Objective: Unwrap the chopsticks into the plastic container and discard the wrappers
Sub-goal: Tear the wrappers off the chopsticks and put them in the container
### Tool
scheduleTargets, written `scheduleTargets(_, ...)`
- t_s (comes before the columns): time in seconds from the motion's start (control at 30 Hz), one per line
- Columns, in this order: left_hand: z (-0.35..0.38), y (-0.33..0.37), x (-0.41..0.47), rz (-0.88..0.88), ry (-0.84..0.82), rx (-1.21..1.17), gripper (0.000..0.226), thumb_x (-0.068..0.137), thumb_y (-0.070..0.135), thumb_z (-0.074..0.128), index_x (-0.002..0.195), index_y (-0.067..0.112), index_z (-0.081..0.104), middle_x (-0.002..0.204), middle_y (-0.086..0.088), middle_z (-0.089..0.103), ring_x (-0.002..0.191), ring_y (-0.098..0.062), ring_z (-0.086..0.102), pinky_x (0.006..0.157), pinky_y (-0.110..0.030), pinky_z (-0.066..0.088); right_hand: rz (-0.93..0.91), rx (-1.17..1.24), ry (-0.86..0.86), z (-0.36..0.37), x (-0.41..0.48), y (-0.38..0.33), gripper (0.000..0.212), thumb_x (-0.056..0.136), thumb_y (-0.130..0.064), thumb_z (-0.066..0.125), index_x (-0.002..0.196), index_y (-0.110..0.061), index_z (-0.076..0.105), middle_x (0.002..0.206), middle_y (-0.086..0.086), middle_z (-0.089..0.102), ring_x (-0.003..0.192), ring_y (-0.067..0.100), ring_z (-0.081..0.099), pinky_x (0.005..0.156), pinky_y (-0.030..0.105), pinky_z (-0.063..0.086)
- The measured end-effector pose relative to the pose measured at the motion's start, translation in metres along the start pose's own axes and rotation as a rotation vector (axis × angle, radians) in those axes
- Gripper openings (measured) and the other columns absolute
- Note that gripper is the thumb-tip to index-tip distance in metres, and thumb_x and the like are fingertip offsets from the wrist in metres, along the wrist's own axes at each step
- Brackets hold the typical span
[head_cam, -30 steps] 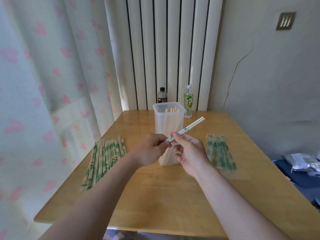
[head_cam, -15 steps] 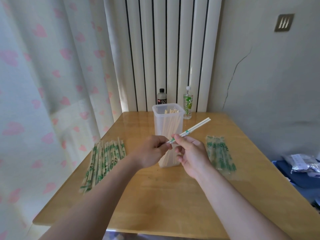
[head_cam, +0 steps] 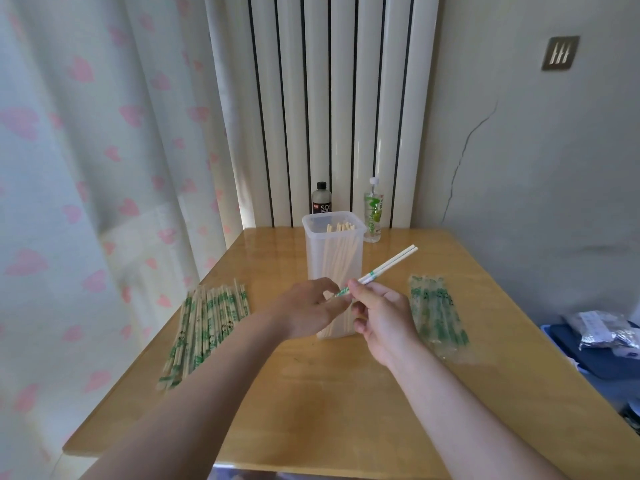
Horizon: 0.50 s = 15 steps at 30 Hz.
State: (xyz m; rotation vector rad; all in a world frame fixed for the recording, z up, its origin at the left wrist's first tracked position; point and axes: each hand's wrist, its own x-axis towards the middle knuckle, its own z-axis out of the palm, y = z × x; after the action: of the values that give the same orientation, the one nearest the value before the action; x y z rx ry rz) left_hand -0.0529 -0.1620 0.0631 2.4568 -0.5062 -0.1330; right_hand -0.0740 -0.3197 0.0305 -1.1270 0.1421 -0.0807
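Note:
A tall clear plastic container (head_cam: 334,237) stands mid-table with several bare chopsticks upright inside. In front of it my right hand (head_cam: 382,315) pinches a wrapped pair of chopsticks (head_cam: 388,266) that points up and to the right. My left hand (head_cam: 308,308) pinches the near end of the green-printed wrapper (head_cam: 343,292). Most of the pair sticks out bare beyond the wrapper. A pile of wrapped chopsticks (head_cam: 204,322) lies at the left. A flat stack of empty wrappers (head_cam: 438,315) lies at the right.
A black bottle (head_cam: 321,199) and a green-labelled bottle (head_cam: 373,213) stand behind the container at the radiator. The wooden table (head_cam: 332,410) meets a curtain at the left. Bagged items (head_cam: 602,329) lie off the table's right edge.
The pair has slid further out of the wrapper, up and to the right. My left hand's fingers have spread a little. The camera has tilted slightly.

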Motion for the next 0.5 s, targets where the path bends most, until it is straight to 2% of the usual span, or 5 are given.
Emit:
scheduleTargets(0.13,-0.003,0.01,0.0,0.115,0.094,-0.132,0.018,0.103,0.033,0.053,0.099,0.019,0.064,0.074,-0.002,0.068,0.06,-0.012,0.061,0.059,-0.024,0.05,0.004,-0.007,0.007,-0.001,-0.001,-0.002,0.015,0.089,-0.018,0.078,0.093,-0.003,0.077,0.084,0.01,0.072,0.059,0.013,0.048,0.045,0.025,0.031)
scheduleTargets(0.27,-0.011,0.005,0.001,0.145,0.14,-0.029,0.02,0.103,0.028,0.054,0.097,0.017,0.069,0.074,-0.006,0.068,0.057,-0.004,0.052,0.055,-0.016,0.041,-0.022,0.127,0.07,-0.019,0.003,-0.022,0.021,0.095,-0.024,0.07,0.106,-0.008,0.078,0.078,0.0,0.065,0.062,0.012,0.054,0.048,0.024,0.034)
scheduleTargets(0.37,-0.02,-0.001,0.001,0.137,0.161,0.099,0.019,0.102,0.029,0.055,0.094,0.019,0.069,0.069,0.006,0.061,0.06,-0.008,0.052,0.056,-0.023,0.04,-0.045,0.183,0.154,-0.038,0.008,-0.035,0.018,0.098,-0.023,0.065,0.104,-0.011,0.077,0.077,-0.002,0.064,0.065,0.011,0.056,0.049,0.024,0.037)
scheduleTargets(0.43,-0.03,-0.007,0.0,0.113,0.255,0.205,0.02,0.101,0.025,0.055,0.085,0.02,0.066,0.069,0.009,0.06,0.063,-0.009,0.053,0.056,-0.025,0.038,-0.061,0.229,0.227,-0.05,0.011,-0.041,0.014,0.1,-0.02,0.063,0.101,-0.011,0.075,0.076,-0.001,0.063,0.066,0.012,0.057,0.051,0.025,0.038)
scheduleTargets(0.5,-0.042,-0.015,0.001,0.05,0.405,0.207,0.026,0.1,0.021,0.054,0.077,0.011,0.064,0.069,0.001,0.063,0.062,-0.014,0.053,0.055,-0.028,0.041,-0.083,0.247,0.299,-0.061,0.013,-0.045,0.012,0.101,-0.015,0.062,0.098,-0.008,0.072,0.076,0.002,0.061,0.066,0.015,0.057,0.054,0.027,0.04)
